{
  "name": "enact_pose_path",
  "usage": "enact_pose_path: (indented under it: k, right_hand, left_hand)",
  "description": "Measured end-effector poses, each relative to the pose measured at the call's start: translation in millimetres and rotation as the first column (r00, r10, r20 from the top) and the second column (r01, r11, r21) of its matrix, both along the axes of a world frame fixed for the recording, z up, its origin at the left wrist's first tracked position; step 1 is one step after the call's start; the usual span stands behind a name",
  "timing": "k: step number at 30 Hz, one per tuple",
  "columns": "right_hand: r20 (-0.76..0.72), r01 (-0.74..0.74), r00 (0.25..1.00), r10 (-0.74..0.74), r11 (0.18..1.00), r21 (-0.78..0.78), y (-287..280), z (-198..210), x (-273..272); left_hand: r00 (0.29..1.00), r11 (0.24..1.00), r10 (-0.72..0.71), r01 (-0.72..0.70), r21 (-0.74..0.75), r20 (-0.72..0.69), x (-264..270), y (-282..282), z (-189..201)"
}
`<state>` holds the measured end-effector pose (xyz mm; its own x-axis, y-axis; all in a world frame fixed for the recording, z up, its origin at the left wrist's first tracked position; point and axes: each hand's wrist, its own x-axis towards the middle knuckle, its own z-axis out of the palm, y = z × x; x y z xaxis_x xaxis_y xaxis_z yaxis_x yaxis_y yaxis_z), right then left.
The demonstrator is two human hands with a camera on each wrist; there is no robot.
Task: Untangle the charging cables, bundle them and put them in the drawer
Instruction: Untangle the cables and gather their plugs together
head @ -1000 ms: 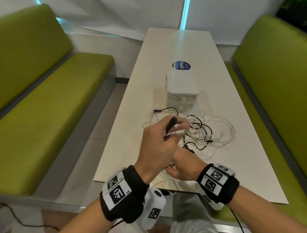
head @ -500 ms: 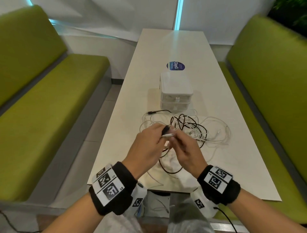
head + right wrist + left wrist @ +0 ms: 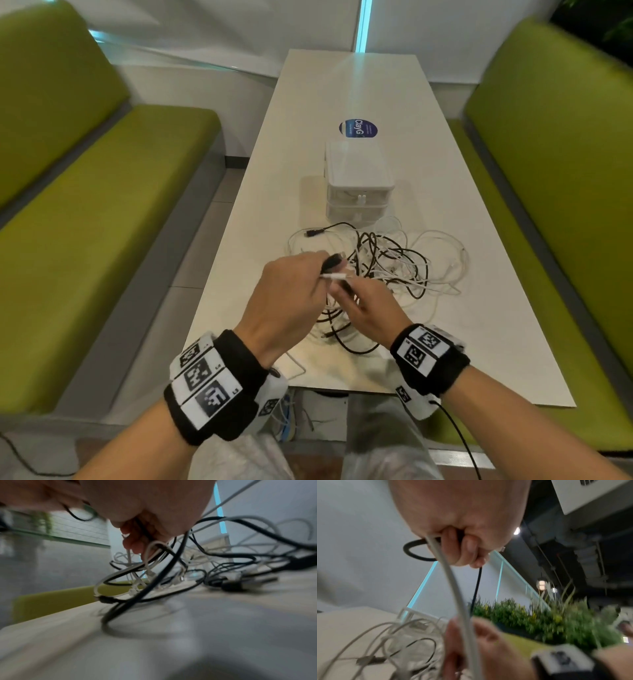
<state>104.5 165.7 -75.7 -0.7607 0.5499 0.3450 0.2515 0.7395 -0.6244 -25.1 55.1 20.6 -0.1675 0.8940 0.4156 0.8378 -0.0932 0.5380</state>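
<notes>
Cables mid-table, in both hands

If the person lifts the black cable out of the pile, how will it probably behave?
The black cable is probably floppy: it lies in loose loops on the table. It will likely drag the white cables, since they cross it. It looks light; the left hand holds its plug end easily.

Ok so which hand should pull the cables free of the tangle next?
Right hand: it grips strands nearest the tangle, while the left hand pinches the black plug and white plug.
</notes>
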Motion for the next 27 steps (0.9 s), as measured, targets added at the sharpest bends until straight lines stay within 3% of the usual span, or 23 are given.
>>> enact_pose_path:
  k: [3, 6, 9, 12, 14, 16, 18, 20, 22, 23, 27]
  right_hand:
    - [0.041, 0.059, 0.998, -0.057, 0.998, -0.032, 9.6, 2.2, -7.5]
    - [0.069, 0.062, 0.996, -0.056, 0.994, -0.095, 14.6, 2.4, -9.8]
    - [0.193, 0.067, 0.98, -0.04, 0.989, -0.135, 11.3, 6.9, -7.8]
    - [0.293, 0.082, 0.955, -0.039, 0.987, -0.139, 5.5, 16.2, -7.8]
    - [0.337, 0.102, 0.94, -0.055, 0.987, -0.121, 5.6, 17.3, -12.4]
    - [0.37, 0.114, 0.926, -0.069, 0.988, -0.101, 5.5, 19.5, -18.4]
    - [0.421, 0.107, 0.905, -0.064, 0.991, -0.078, 5.8, 24.6, -20.7]
    - [0.456, 0.096, 0.888, -0.058, 0.993, -0.061, 8.5, 27.3, -19.9]
    - [0.375, 0.025, 0.927, -0.021, 1.0, -0.006, 7.6, 31.9, -19.4]
    - [0.347, -0.02, 0.938, 0.01, 1.0, 0.024, 6.1, 32.8, -19.1]
    - [0.402, -0.093, 0.914, 0.049, 0.992, 0.091, -4.5, 31.5, -17.9]
  left_hand:
    - [0.991, 0.98, -0.014, -0.013, 0.197, 0.136, 2.9, -4.7, 13.4]
    - [0.979, 0.973, -0.049, 0.002, 0.231, 0.2, -1.4, -3.1, 17.8]
    - [0.991, 0.993, 0.119, -0.12, 0.003, 0.058, -18.9, 11.1, -0.3]
    - [0.937, 0.915, 0.279, -0.327, -0.237, -0.211, -34.6, 18.6, -21.5]
    - [0.952, 0.952, 0.26, -0.281, -0.12, -0.161, -31.5, 16.2, -20.9]
    - [0.99, 0.983, 0.139, -0.135, 0.124, -0.024, -18.5, 12.7, -8.8]
    - [0.999, 0.986, -0.009, 0.015, 0.168, -0.036, -2.8, 11.9, 0.0]
    - [0.992, 0.998, -0.04, 0.035, -0.043, -0.119, 9.9, 16.7, 0.4]
    - [0.954, 0.932, 0.011, -0.118, -0.342, -0.299, 13.8, 22.2, -8.6]
    - [0.923, 0.89, 0.027, -0.197, -0.412, -0.385, 13.3, 23.4, -10.7]
    - [0.849, 0.844, 0.016, -0.295, -0.449, -0.529, 9.0, 28.3, -6.9]
